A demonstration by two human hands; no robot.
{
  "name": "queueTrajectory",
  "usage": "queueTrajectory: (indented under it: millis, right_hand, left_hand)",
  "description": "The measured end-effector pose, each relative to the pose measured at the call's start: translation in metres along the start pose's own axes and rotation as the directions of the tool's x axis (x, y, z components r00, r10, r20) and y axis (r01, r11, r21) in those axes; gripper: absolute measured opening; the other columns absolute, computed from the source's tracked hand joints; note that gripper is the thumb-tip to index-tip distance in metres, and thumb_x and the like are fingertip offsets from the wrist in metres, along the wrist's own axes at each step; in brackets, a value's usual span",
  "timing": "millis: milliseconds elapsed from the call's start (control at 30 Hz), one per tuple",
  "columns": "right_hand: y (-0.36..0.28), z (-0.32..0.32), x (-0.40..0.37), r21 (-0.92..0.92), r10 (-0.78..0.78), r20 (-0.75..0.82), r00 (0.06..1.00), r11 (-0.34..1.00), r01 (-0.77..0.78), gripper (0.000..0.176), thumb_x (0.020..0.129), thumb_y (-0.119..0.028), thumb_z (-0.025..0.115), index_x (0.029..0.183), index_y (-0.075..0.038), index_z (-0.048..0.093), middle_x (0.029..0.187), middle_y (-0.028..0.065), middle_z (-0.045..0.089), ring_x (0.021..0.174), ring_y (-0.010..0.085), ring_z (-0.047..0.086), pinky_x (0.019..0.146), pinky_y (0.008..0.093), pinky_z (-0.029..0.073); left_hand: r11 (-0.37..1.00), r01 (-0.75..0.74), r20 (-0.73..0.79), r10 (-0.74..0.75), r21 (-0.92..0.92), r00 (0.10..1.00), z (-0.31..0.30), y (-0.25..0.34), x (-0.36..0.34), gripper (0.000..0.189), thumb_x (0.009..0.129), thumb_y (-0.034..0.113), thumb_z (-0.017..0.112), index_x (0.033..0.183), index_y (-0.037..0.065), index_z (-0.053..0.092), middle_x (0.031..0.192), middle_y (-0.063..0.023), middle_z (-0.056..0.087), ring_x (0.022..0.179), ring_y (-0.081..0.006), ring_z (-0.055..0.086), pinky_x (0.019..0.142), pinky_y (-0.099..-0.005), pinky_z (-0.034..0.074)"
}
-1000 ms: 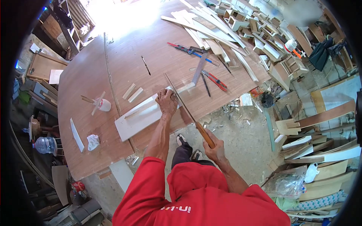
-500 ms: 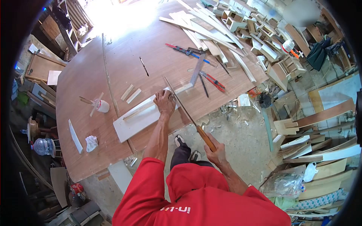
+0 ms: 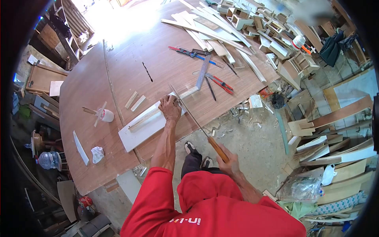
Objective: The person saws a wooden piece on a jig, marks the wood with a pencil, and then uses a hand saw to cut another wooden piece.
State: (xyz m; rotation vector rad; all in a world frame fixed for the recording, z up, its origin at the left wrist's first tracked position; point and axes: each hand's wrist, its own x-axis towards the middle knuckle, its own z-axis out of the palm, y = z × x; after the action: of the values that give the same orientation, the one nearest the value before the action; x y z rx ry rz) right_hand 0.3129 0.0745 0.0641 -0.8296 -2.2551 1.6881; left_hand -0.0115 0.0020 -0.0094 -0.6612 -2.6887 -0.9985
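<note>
My left hand (image 3: 170, 108) is closed over a thin wooden strip (image 3: 145, 119), pressing it down on a white board (image 3: 138, 136) that lies on the brown table. In my right hand (image 3: 230, 161) is a handsaw, its wooden handle (image 3: 218, 149) gripped near the lower end. The long narrow saw blade (image 3: 191, 114) crosses the strip just right of my left fingers. Past the blade, the strip's far part (image 3: 188, 94) runs up to the metal square (image 3: 203, 71). Whether the teeth are inside a cut is too small to tell.
Red-handled pliers (image 3: 221, 83), a black pencil (image 3: 211, 89) and a red-blue tool (image 3: 189, 52) lie near the square. Two short offcuts (image 3: 138, 103) and a white glue pot (image 3: 106, 115) are left. Long strips (image 3: 221, 29) pile at the table's far right.
The handsaw and my right hand have shifted slightly down toward my body. The whole view has tilted a little. My left hand keeps its hold on the strip.
</note>
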Motion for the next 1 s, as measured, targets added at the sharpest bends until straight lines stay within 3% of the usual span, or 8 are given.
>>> queueTrajectory:
  millis: [67, 167, 300, 467, 667, 800, 900, 1000]
  right_hand:
    - [0.003, -0.013, -0.033, -0.022, -0.161, -0.079, 0.984, 0.987, 0.160, 0.047, 0.084, -0.007, 0.064, 0.130, -0.006, 0.056, 0.094, 0.0195, 0.070, 0.072, 0.0126, 0.068, 0.062, 0.0286, 0.053]
    - [-0.004, -0.013, -0.039, -0.012, -0.082, -0.062, 0.995, 0.997, 0.081, 0.048, 0.083, -0.002, 0.062, 0.130, 0.000, 0.055, 0.097, 0.0143, 0.070, 0.078, 0.0105, 0.065, 0.071, 0.0245, 0.052]
    - [-0.008, 0.019, 0.029, -0.004, -0.052, -0.039, 0.998, 0.999, 0.052, 0.049, 0.082, -0.006, 0.064, 0.130, -0.004, 0.056, 0.098, 0.0181, 0.071, 0.076, 0.0137, 0.069, 0.067, 0.0280, 0.054]
    - [0.015, 0.020, 0.035, -0.026, -0.300, -0.106, 0.948, 0.954, 0.299, 0.049, 0.083, -0.005, 0.065, 0.132, -0.004, 0.055, 0.100, 0.0172, 0.070, 0.076, 0.0147, 0.066, 0.067, 0.0290, 0.053]
    - [-0.002, 0.007, 0.012, 0.091, -0.119, -0.193, 0.974, 0.986, 0.138, 0.052, 0.083, -0.003, 0.064, 0.134, -0.004, 0.054, 0.092, 0.0126, 0.070, 0.068, 0.0071, 0.059, 0.061, 0.0250, 0.050]
    - [-0.004, 0.005, 0.041, -0.079, -0.235, -0.212, 0.948, 0.972, 0.223, 0.052, 0.084, -0.003, 0.063, 0.135, -0.004, 0.054, 0.085, 0.0110, 0.069, 0.062, 0.0066, 0.057, 0.057, 0.0247, 0.049]
    - [-0.010, 0.004, 0.062, -0.235, -0.305, -0.198, 0.932, 0.937, 0.257, 0.054, 0.083, -0.003, 0.064, 0.136, -0.007, 0.053, 0.086, 0.0127, 0.070, 0.057, 0.0165, 0.062, 0.056, 0.0288, 0.051]
    - [-0.011, 0.009, 0.086, -0.293, -0.436, -0.210, 0.875, 0.882, 0.370, 0.056, 0.082, -0.003, 0.064, 0.137, -0.008, 0.052, 0.089, 0.0136, 0.070, 0.060, 0.0244, 0.066, 0.058, 0.0333, 0.054]
  left_hand:
    - [1.000, 0.004, -0.004, -0.004, 0.014, 1.000, 0.002, -0.003, -0.001, 0.012, 0.075, 0.009, 0.066, 0.088, 0.010, 0.066, 0.105, -0.0077, 0.058, 0.109, -0.0273, 0.047, 0.090, -0.0436, 0.031]
    - [1.000, -0.010, 0.009, 0.010, 0.001, 1.000, 0.000, -0.002, -0.001, 0.014, 0.075, 0.008, 0.066, 0.089, 0.010, 0.066, 0.105, -0.0086, 0.058, 0.109, -0.0275, 0.047, 0.090, -0.0436, 0.031]
    - [1.000, -0.024, -0.025, 0.024, 0.004, 0.999, -0.001, -0.003, 0.002, 0.014, 0.075, 0.008, 0.066, 0.089, 0.010, 0.065, 0.105, -0.0086, 0.058, 0.109, -0.0276, 0.048, 0.089, -0.0438, 0.031]
    - [1.000, -0.023, -0.025, 0.023, -0.007, 0.999, -0.002, 0.001, -0.003, 0.013, 0.076, 0.008, 0.066, 0.088, 0.010, 0.063, 0.104, -0.0073, 0.058, 0.108, -0.0284, 0.048, 0.089, -0.0439, 0.031]
    - [0.998, -0.052, -0.023, 0.053, 0.039, 0.998, -0.003, 0.002, -0.003, 0.022, 0.076, 0.010, 0.067, 0.097, 0.009, 0.061, 0.102, -0.0082, 0.057, 0.109, -0.0290, 0.047, 0.091, -0.0450, 0.032]
    - [0.999, -0.006, -0.035, 0.005, -0.032, 0.999, -0.001, -0.004, -0.003, 0.032, 0.075, 0.013, 0.069, 0.104, 0.007, 0.058, 0.107, -0.0116, 0.055, 0.110, -0.0299, 0.047, 0.092, -0.0457, 0.033]
    - [0.999, 0.010, 0.027, -0.009, -0.040, 1.000, -0.011, 0.008, 0.000, 0.046, 0.073, 0.021, 0.072, 0.113, 0.006, 0.055, 0.116, -0.0139, 0.052, 0.114, -0.0304, 0.043, 0.097, -0.0477, 0.029]
    - [0.987, -0.057, -0.031, 0.063, 0.150, 0.998, -0.014, 0.018, 0.005, 0.052, 0.072, 0.027, 0.072, 0.116, 0.006, 0.056, 0.121, -0.0127, 0.049, 0.119, -0.0302, 0.039, 0.102, -0.0507, 0.023]
